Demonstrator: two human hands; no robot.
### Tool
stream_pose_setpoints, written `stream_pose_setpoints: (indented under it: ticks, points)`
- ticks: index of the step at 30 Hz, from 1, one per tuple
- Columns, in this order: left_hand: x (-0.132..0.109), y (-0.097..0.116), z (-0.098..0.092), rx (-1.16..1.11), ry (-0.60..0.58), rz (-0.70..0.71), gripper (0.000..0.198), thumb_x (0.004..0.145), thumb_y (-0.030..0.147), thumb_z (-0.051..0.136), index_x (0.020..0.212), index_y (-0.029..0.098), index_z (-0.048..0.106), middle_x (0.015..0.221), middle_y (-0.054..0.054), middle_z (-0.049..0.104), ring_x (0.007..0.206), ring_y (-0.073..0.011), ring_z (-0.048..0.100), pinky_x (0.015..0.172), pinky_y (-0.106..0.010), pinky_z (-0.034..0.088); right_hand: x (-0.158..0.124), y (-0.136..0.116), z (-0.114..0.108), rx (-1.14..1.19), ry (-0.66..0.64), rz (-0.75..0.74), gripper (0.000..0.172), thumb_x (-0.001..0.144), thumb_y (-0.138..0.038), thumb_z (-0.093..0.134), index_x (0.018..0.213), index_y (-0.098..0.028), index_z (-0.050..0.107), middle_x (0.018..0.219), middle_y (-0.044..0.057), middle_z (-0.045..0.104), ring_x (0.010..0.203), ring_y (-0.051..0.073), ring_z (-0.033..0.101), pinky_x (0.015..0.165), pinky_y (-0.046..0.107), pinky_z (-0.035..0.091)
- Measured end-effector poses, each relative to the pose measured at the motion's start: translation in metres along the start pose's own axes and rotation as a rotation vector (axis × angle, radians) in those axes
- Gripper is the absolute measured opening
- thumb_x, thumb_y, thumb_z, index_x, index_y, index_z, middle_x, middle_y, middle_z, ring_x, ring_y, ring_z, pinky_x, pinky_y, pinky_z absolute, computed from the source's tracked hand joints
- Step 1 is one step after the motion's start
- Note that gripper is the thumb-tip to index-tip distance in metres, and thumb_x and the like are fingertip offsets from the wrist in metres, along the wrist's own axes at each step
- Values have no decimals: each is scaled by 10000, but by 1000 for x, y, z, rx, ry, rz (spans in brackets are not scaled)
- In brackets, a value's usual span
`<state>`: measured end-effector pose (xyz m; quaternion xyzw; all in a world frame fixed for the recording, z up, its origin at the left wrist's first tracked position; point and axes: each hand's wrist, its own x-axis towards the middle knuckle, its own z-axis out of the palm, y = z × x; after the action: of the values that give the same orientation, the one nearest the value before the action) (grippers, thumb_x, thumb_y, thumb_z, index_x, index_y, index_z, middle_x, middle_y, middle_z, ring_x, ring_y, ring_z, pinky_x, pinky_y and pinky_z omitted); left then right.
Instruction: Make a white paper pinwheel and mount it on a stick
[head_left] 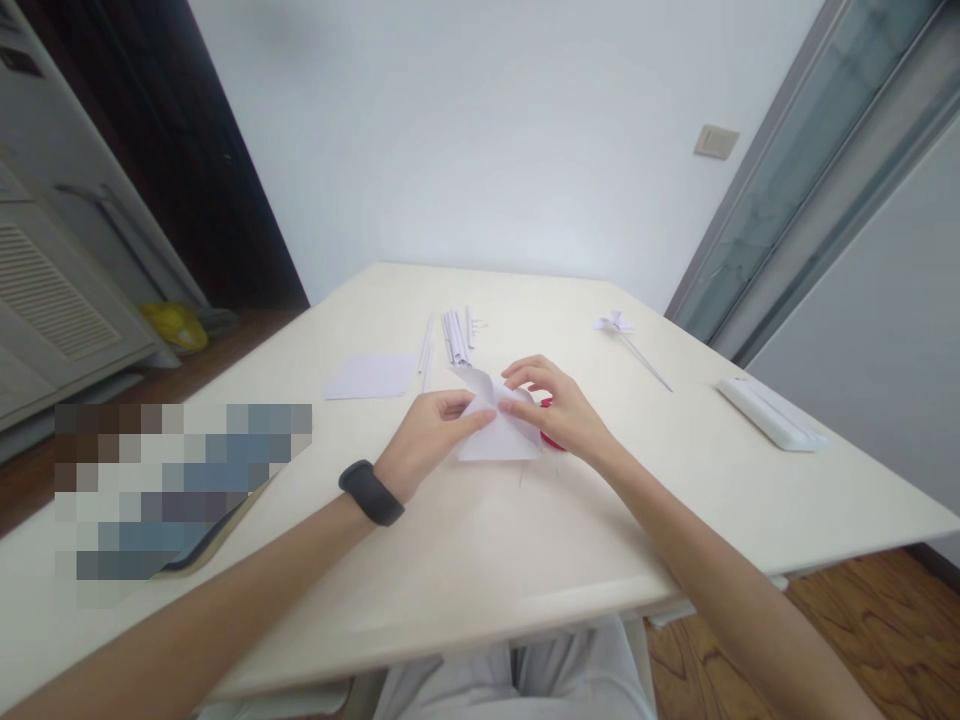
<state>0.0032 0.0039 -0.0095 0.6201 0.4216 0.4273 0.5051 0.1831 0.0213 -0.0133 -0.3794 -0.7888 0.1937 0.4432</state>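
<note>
A white sheet of paper (499, 440), partly folded with flaps raised, lies on the cream table (525, 540) in front of me. My left hand (427, 435), with a black band on the wrist, pinches the paper's left flap. My right hand (559, 405) grips the right flap, its fingers curled over the fold. Under my right palm a red object (553, 441) peeks out, mostly hidden.
A flat white paper square (373, 377) lies to the left, several rolled paper sticks (454, 337) behind the hands. A finished paper pinwheel on a stick (626, 338) lies at the right, a white elongated box (769, 414) near the right edge. A blurred patch covers something at the left.
</note>
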Motion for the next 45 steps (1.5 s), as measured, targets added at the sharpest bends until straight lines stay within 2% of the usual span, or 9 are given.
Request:
stream_pose_setpoints:
  ticks: [6, 14, 22, 31, 40, 45]
  points:
    - [1, -3, 0, -11, -3, -12, 190, 695, 336, 682, 801, 180, 708, 786, -23, 702, 749, -199, 624, 649, -264, 462, 1, -2, -2, 57, -23, 84, 107, 754, -303, 640, 790, -205, 620, 1078, 44, 586, 1006, 180, 551, 802, 327, 432]
    - [1, -3, -1, -27, -4, -19, 203, 696, 316, 693, 845, 180, 718, 800, -32, 712, 738, -195, 623, 637, -259, 457, 2, -4, -4, 126, -42, 148, 122, 746, -312, 642, 779, -197, 624, 1078, 55, 591, 1031, 189, 548, 852, 360, 432]
    - [0, -7, -2, -38, -20, -27, 224, 715, 335, 679, 881, 188, 716, 820, -25, 713, 752, -190, 628, 655, -261, 466, 2, -4, -4, 140, -38, 148, 117, 746, -307, 643, 780, -197, 622, 1081, 47, 586, 1039, 185, 540, 868, 358, 421]
    - [1, -9, -4, -40, -20, -34, 183, 703, 320, 689, 820, 181, 713, 778, -7, 699, 701, -165, 612, 617, -239, 448, 0, -6, -5, 111, -72, 144, 150, 758, -347, 639, 756, -200, 611, 1103, 40, 570, 1031, 175, 530, 837, 327, 402]
    - [-1, -9, -3, -24, -27, -37, 194, 708, 340, 687, 826, 186, 707, 807, -17, 707, 734, -178, 625, 638, -250, 460, 0, -3, -1, 88, -87, 116, 64, 747, -267, 651, 758, -205, 640, 1088, 33, 568, 1005, 167, 531, 796, 290, 407]
    - [-1, -8, -3, -16, -38, -17, 245, 749, 393, 630, 869, 190, 697, 848, -33, 706, 832, -219, 633, 708, -292, 476, 1, 0, -1, 107, -70, 119, 52, 750, -246, 641, 762, -196, 651, 1086, 39, 564, 1020, 171, 525, 816, 289, 401]
